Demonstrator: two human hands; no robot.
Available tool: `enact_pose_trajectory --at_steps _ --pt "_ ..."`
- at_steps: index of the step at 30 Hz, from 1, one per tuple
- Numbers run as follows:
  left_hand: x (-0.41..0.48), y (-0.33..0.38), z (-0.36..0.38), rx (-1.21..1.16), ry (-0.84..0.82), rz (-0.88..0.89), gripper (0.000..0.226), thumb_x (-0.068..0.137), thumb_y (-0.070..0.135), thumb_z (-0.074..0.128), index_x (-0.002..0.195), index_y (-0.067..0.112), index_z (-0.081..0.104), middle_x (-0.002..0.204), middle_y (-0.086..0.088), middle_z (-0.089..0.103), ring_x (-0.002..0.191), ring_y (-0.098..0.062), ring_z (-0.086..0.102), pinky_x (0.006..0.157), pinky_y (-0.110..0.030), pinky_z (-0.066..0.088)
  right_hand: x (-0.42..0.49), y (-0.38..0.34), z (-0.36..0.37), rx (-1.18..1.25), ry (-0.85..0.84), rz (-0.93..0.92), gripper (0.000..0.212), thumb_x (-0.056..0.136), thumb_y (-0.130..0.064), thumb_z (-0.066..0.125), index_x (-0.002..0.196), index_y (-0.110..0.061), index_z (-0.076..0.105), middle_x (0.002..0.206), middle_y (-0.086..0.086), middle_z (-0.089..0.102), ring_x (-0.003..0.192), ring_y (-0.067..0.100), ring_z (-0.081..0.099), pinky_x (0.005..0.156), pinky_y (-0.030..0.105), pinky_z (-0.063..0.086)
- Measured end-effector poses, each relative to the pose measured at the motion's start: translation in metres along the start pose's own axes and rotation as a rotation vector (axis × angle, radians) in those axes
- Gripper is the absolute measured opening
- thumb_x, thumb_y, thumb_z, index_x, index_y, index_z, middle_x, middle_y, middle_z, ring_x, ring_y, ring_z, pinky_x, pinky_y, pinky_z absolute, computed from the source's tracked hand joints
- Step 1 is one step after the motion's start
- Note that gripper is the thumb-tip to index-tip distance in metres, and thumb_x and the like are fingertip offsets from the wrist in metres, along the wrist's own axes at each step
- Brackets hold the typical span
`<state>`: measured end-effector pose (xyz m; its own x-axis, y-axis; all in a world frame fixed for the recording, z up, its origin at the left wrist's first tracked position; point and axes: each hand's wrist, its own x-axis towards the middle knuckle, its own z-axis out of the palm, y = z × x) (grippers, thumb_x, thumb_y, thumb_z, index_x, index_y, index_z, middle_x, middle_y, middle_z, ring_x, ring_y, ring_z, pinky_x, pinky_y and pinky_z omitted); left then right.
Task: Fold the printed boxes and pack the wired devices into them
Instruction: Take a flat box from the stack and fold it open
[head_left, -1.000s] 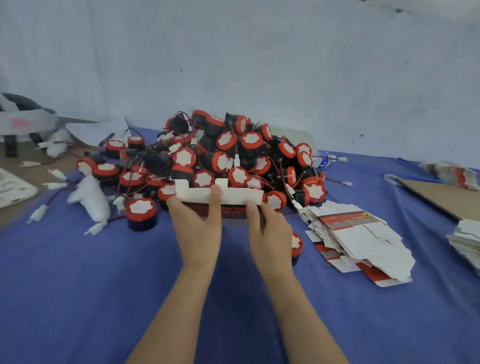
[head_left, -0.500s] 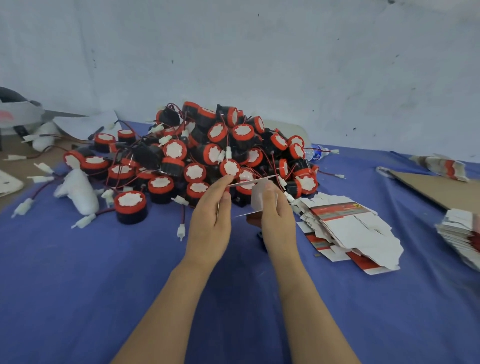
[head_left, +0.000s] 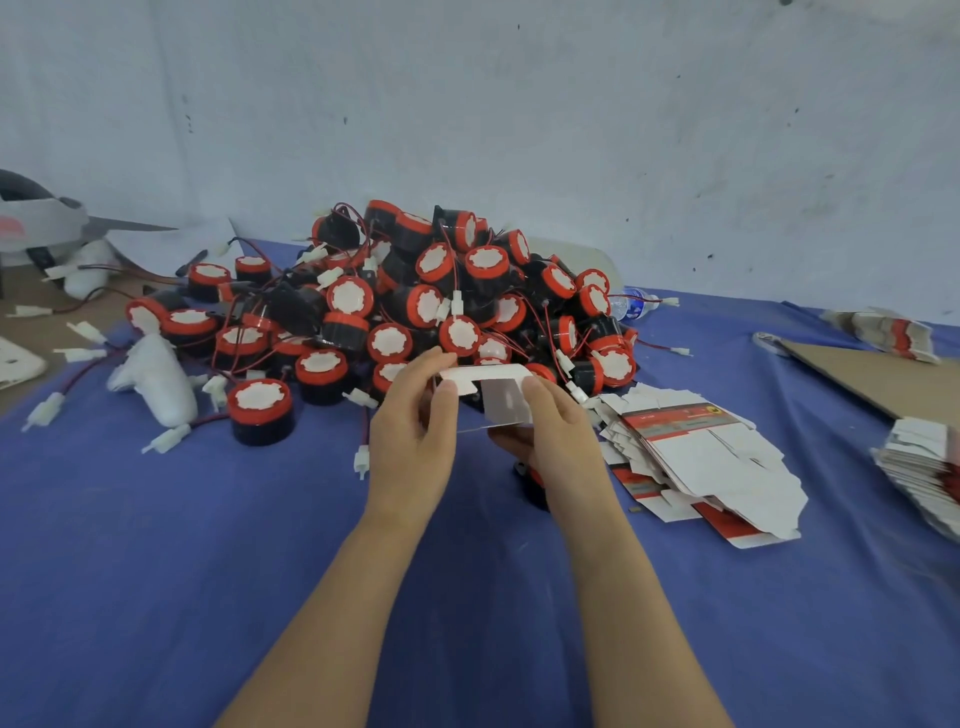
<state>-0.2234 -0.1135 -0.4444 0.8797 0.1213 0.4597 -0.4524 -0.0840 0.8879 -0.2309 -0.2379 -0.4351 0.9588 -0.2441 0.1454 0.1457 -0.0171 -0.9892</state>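
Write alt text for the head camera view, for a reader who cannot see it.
The left hand and right hand hold a partly folded white box above a blue cloth. Behind it lies a heap of red-and-black wired devices, and a pile of flat printed boxes lies to the right.

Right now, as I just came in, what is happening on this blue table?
A person is folding one white cardboard box, held just above the blue cloth. The left hand pinches its left side and the right hand grips its right side. The box is only half formed. Behind the hands lies a big pile of red and black wired devices. To the right lies a loose stack of flat printed boxes, not yet folded.
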Motion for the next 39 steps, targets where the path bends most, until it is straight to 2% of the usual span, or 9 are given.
enact_pose_trajectory --at_steps 6,11,15,19,23,27,32,35,39 --pt "0.002 0.002 0.001 -0.022 0.025 -0.08 0.03 0.095 0.007 0.046 0.116 0.023 0.06 0.131 0.003 0.057 0.117 -0.026 0.052 0.097 -0.036 0.045 0.001 0.002 -0.001 -0.084 -0.024 -0.044 0.03 0.1 -0.03 0.047 0.127 -0.025 0.06 0.107 -0.002 0.067 0.087 0.011 0.068 0.082 0.03 0.058" --pt "0.003 -0.001 0.003 0.041 0.032 -0.06 0.048 0.096 0.013 0.051 0.141 0.024 0.039 0.148 0.007 0.038 0.135 -0.011 0.038 0.107 -0.022 0.038 0.001 0.003 -0.002 -0.075 -0.038 -0.09 0.022 0.098 -0.023 0.053 0.117 -0.03 0.061 0.1 -0.007 0.07 0.092 0.008 0.068 0.069 0.017 0.055" --pt "0.003 -0.006 0.008 0.011 -0.009 -0.23 0.065 0.097 0.033 0.051 0.152 0.031 0.015 0.158 0.003 0.021 0.141 -0.014 0.028 0.102 -0.018 0.032 0.001 0.006 0.003 -0.129 -0.029 -0.13 0.03 0.101 -0.024 0.046 0.126 -0.017 0.061 0.107 0.002 0.069 0.093 0.014 0.069 0.079 0.028 0.058" --pt "0.006 -0.005 0.002 -0.39 -0.053 -0.368 0.055 0.1 0.017 0.048 0.143 0.045 0.028 0.137 0.002 0.049 0.123 -0.02 0.053 0.091 -0.04 0.054 0.002 0.007 0.004 -0.146 0.051 -0.125 0.03 0.103 -0.026 0.042 0.114 -0.014 0.067 0.094 0.001 0.071 0.081 0.012 0.071 0.078 0.031 0.059" --pt "0.007 -0.003 -0.001 -0.262 -0.044 -0.292 0.049 0.1 0.012 0.042 0.131 0.05 0.04 0.125 0.007 0.056 0.115 -0.017 0.057 0.095 -0.044 0.052 0.002 0.009 0.006 -0.277 0.008 -0.177 0.027 0.097 -0.025 0.053 0.121 -0.016 0.063 0.101 -0.004 0.067 0.084 0.006 0.065 0.075 0.022 0.053" --pt "0.003 0.004 0.002 -0.15 -0.121 -0.196 0.06 0.097 0.003 0.034 0.122 0.056 0.043 0.128 0.013 0.054 0.112 -0.007 0.054 0.098 -0.041 0.05 0.003 0.009 0.0 -0.315 0.081 -0.132 0.015 0.091 -0.017 0.059 0.104 -0.022 0.063 0.09 -0.011 0.063 0.063 -0.005 0.058 0.049 0.007 0.041" --pt "0.0 0.007 0.007 -0.096 -0.149 -0.144 0.058 0.099 0.001 0.031 0.12 0.052 0.045 0.131 0.015 0.052 0.121 -0.009 0.049 0.102 -0.035 0.046 0.001 0.01 0.0 -0.396 0.276 -0.149 0.017 0.089 -0.018 0.059 0.078 -0.02 0.045 0.068 -0.009 0.05 0.059 0.011 0.046 0.042 0.013 0.034" --pt "0.002 0.006 0.006 -0.107 -0.056 -0.167 0.054 0.1 0.003 0.031 0.125 0.048 0.046 0.13 0.014 0.053 0.118 -0.007 0.051 0.092 -0.016 0.047 -0.004 0.005 0.006 -0.286 0.123 -0.211 0.03 0.087 -0.033 0.067 0.088 -0.01 0.048 0.071 -0.004 0.05 0.067 0.019 0.053 0.059 0.025 0.049" --pt "0.01 0.003 -0.004 -0.244 0.046 -0.243 0.053 0.097 0.001 0.031 0.125 0.04 0.053 0.125 0.01 0.058 0.118 -0.017 0.054 0.095 -0.045 0.052 -0.008 -0.005 0.006 0.042 -0.161 -0.165 0.032 0.09 -0.04 0.056 0.107 -0.012 0.055 0.091 0.0 0.062 0.077 0.006 0.063 0.071 0.022 0.054"
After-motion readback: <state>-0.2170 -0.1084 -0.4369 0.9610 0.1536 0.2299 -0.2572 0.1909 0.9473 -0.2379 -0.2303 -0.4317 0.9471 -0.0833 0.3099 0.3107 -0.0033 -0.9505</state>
